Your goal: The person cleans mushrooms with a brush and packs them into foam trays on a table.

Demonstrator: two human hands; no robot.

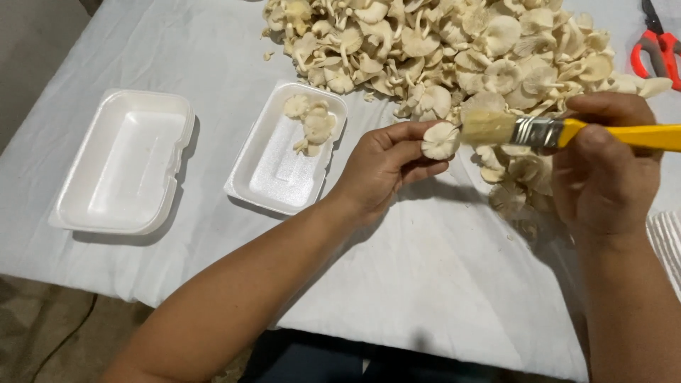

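Far left of the mushroom pile [454,53] sits an empty foam tray [120,163], then a second tray [280,159] closer to the pile with only a few mushrooms in it, so barely started, I'd say. The left hand [383,167] pinches one mushroom [440,140] just below the pile, above the table [440,284]. The right hand [603,170] is wrapped around a yellow-handled brush [539,131], bristles touching that mushroom. Red scissors [660,50] lie right of the pile.

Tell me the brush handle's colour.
Yellow brush handle, seen best in the head view.
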